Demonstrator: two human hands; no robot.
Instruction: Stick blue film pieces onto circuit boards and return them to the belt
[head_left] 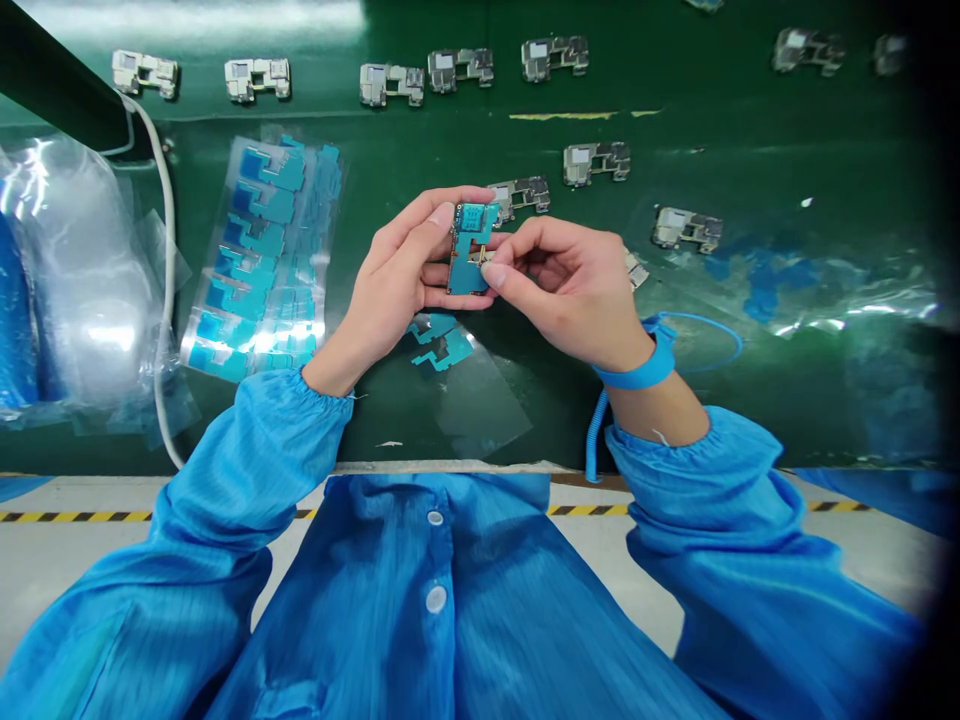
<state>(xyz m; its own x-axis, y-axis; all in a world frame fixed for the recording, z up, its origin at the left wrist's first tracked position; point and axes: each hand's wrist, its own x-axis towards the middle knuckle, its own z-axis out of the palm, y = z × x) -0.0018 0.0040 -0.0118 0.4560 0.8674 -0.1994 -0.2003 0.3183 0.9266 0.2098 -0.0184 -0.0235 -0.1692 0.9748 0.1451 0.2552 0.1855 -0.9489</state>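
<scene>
My left hand (401, 275) grips a small blue circuit board (469, 250) from the left, thumb along its top edge. My right hand (570, 285) pinches at the board's right side with thumb and forefinger; whatever small piece is between them is too small to name. A blue wrist strap (637, 370) with a coiled cord circles my right wrist. Both hands hover above the green conveyor belt (750, 150). A clear film with blue cut-out stickers (442, 345) lies just below the hands.
Several metal-shielded boards lie in rows on the belt, such as one (596, 162) and another (686, 228). A glossy sheet of blue stickers (262, 260) lies at left, beside clear plastic bags (82, 290) and a white cable (166, 260). More clear film (825, 290) lies at right.
</scene>
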